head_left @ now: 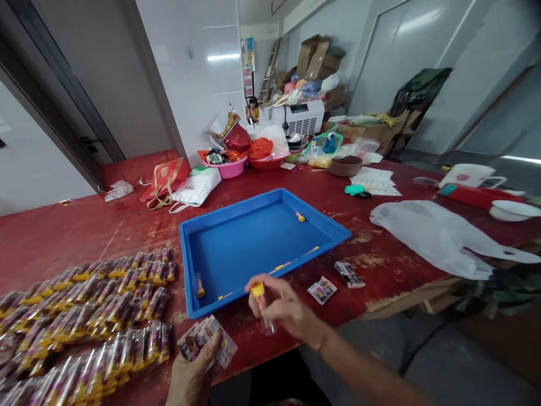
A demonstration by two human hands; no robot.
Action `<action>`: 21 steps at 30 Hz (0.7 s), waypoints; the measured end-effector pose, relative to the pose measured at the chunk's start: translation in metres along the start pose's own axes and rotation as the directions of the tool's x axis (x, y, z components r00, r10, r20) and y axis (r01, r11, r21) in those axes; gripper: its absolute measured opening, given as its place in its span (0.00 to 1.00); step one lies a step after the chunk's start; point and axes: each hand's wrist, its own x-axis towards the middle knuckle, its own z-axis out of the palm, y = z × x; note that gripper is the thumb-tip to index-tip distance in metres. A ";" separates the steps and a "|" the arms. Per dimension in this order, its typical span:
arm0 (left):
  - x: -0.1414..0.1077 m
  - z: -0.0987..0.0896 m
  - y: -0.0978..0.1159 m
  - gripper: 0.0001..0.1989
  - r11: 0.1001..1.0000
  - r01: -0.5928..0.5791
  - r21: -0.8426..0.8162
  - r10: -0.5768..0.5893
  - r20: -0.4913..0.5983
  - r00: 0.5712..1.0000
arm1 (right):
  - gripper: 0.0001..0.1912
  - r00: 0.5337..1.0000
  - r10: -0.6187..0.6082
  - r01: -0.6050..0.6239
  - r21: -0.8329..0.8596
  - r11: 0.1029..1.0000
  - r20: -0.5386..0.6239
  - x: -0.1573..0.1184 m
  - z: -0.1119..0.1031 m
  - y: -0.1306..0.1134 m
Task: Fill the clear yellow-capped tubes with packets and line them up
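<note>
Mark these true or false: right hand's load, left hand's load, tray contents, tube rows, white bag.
1. The right hand holds a yellow-ended tube. True.
2. The left hand is empty. False: the left hand holds printed pieces.
3. The blue tray is empty. False: small tubes lie inside.
4. Rows of wrapped tubes lie left of the tray. True.
5. The white plastic bag is in the tray. False: it's right of it.

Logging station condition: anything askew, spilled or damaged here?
Yes: the red table is worn to pale patches right of the blue tray, near the front edge. At the back, cardboard boxes lean at angles atop a heap. No spill visible.
</note>
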 end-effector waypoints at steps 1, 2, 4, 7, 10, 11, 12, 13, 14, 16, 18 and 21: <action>-0.001 0.004 0.000 0.28 1.000 -0.006 -0.004 0.006 -0.005 1.000 | 0.18 0.999 0.048 -0.045 0.153 0.987 -0.014 -0.004 0.013 0.008; -0.002 0.006 0.000 0.29 1.000 -0.009 -0.007 0.009 -0.007 1.000 | 0.15 0.994 0.106 -0.095 0.229 0.969 -0.035 -0.007 0.023 0.015; -0.002 0.006 -0.003 0.28 1.000 -0.014 0.000 0.014 0.000 1.000 | 0.10 0.973 0.210 -0.182 0.244 0.953 -0.096 -0.012 0.036 0.025; 0.002 0.002 -0.010 0.31 0.998 -0.046 0.033 0.045 0.013 0.999 | 0.12 0.946 0.278 -0.269 0.079 0.960 -0.164 -0.015 0.046 0.031; 0.008 0.001 -0.017 0.32 0.994 -0.069 0.086 0.069 0.002 0.998 | 0.11 0.936 0.296 -0.320 -0.109 0.941 -0.192 -0.017 0.050 0.030; 0.008 0.002 -0.018 0.31 0.992 -0.067 0.102 0.067 0.004 0.998 | 0.11 0.938 0.280 -0.315 -0.170 0.934 -0.203 -0.018 0.050 0.029; 0.007 0.003 -0.019 0.29 0.992 -0.059 0.112 0.057 0.019 0.998 | 0.09 0.944 0.252 -0.298 -0.225 0.928 -0.212 -0.019 0.049 0.028; 0.006 0.004 -0.018 0.27 0.993 -0.053 0.110 0.048 0.048 0.998 | 0.08 0.951 0.218 -0.274 -0.271 0.923 -0.219 -0.020 0.048 0.028; 0.003 0.005 -0.017 0.25 0.994 -0.048 0.101 0.038 0.093 0.995 | 0.08 0.957 0.186 -0.250 -0.304 0.919 -0.224 -0.021 0.047 0.027; -0.003 0.008 -0.014 0.20 0.997 -0.043 0.061 0.029 0.209 0.977 | 0.08 0.959 0.162 -0.234 -0.325 0.916 -0.233 -0.023 0.044 0.027; -0.007 0.009 -0.011 0.17 0.999 -0.020 0.033 0.009 0.283 0.959 | 0.08 0.954 0.182 -0.254 -0.322 0.912 -0.237 -0.024 0.041 0.027; -0.008 0.007 -0.010 0.16 1.000 0.013 0.008 -0.015 0.232 0.972 | 0.10 0.945 0.241 -0.302 -0.304 0.904 -0.222 -0.025 0.037 0.028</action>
